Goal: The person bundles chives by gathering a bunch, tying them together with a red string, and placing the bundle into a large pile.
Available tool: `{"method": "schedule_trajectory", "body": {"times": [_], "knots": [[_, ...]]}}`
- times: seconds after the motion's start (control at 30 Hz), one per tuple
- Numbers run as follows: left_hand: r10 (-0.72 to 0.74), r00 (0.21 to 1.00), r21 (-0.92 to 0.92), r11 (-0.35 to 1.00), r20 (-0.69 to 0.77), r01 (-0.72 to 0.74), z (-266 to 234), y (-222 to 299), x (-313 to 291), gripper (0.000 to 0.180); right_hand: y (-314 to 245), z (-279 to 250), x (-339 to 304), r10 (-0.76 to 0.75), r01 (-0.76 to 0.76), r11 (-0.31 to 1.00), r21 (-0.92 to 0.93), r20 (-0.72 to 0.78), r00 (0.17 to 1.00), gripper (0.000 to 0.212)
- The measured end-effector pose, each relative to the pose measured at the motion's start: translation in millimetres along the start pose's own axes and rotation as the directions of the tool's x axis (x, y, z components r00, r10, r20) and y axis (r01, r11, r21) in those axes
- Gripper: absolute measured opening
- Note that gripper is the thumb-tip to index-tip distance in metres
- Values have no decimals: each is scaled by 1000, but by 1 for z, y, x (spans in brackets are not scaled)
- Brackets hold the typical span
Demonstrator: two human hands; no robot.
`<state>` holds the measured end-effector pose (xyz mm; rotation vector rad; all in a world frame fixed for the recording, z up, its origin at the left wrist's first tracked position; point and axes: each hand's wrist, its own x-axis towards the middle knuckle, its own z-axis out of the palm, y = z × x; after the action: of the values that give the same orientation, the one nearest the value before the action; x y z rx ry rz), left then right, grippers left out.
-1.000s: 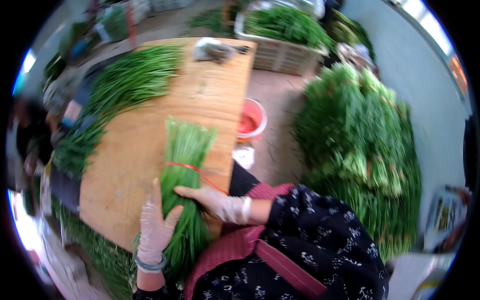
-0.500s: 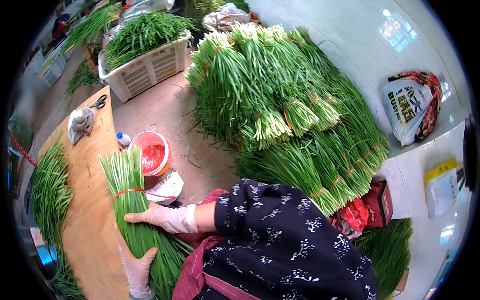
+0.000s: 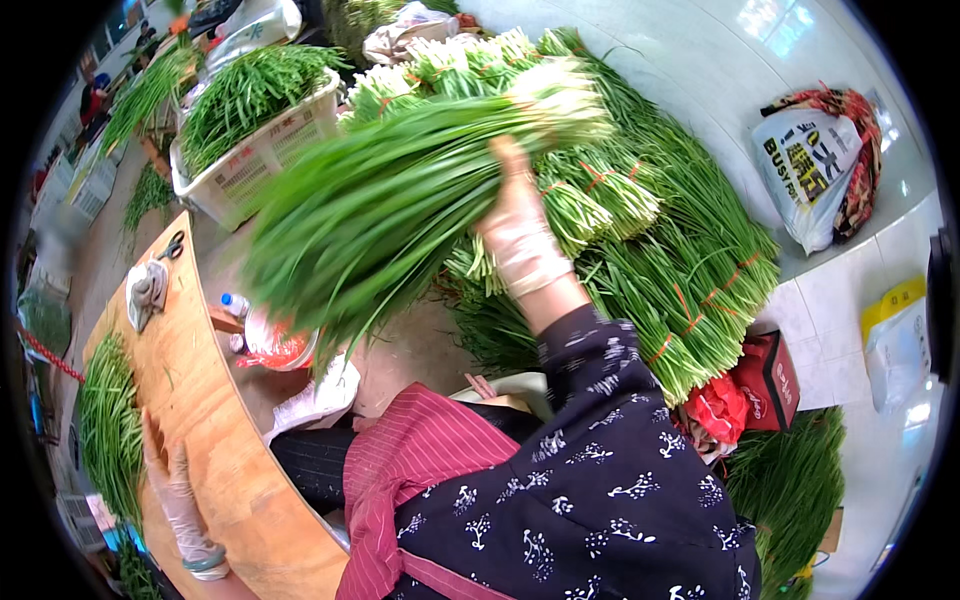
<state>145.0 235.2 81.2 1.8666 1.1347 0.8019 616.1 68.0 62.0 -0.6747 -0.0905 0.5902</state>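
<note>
My right hand [image 3: 520,225], in a thin pale glove, grips a big bundle of garlic chives [image 3: 370,190] and holds it up. The bundle's pale stem ends point right and its blurred green leaves trail left. Below it lies a large stack of banded chive bundles [image 3: 690,250], partly hidden by the held one. My left hand [image 3: 172,480], gloved too, is over the wooden board [image 3: 215,440] with fingers stretched out and nothing in them. Beside its fingertips, loose chives [image 3: 110,420] lie along the board's left edge.
Scissors [image 3: 174,245] and a grey cloth [image 3: 147,292] are on the board's far end. A bucket of red bands [image 3: 275,345] and a small bottle [image 3: 235,304] stand beside the board. A white crate of greens [image 3: 240,175] is behind. At right lies a white bag [image 3: 810,180].
The chive bundle has left the board, carried up and right by my right hand to above the stack. My left hand has let go of it and moved left towards the loose chives.
</note>
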Motion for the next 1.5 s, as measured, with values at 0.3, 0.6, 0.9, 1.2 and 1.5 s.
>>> {"method": "schedule_trajectory", "body": {"times": [0.3, 0.6, 0.9, 1.2, 1.5], "knots": [[-200, 979, 69, 977, -26, 201, -80, -83, 83, 53, -268, -230, -13, -649, 702, 707, -88, -474, 595, 55], [-169, 982, 179, 972, 84, 152, -60, -59, 85, 57, -256, -442, -19, -462, 37, 865, -501, -764, 450, 78], [-86, 995, 451, 891, 55, 52, -32, -43, -57, 60, -223, -419, 38, -532, -462, 691, -556, -824, 197, 72], [51, 978, 514, 844, 200, -149, 78, -24, -44, 77, -176, -315, 69, -778, -601, 453, -659, -621, 96, 48], [-68, 974, 826, 545, 215, -144, 116, -69, 15, 98, -257, -305, -47, -738, -668, 208, -714, -563, 372, 63]]}}
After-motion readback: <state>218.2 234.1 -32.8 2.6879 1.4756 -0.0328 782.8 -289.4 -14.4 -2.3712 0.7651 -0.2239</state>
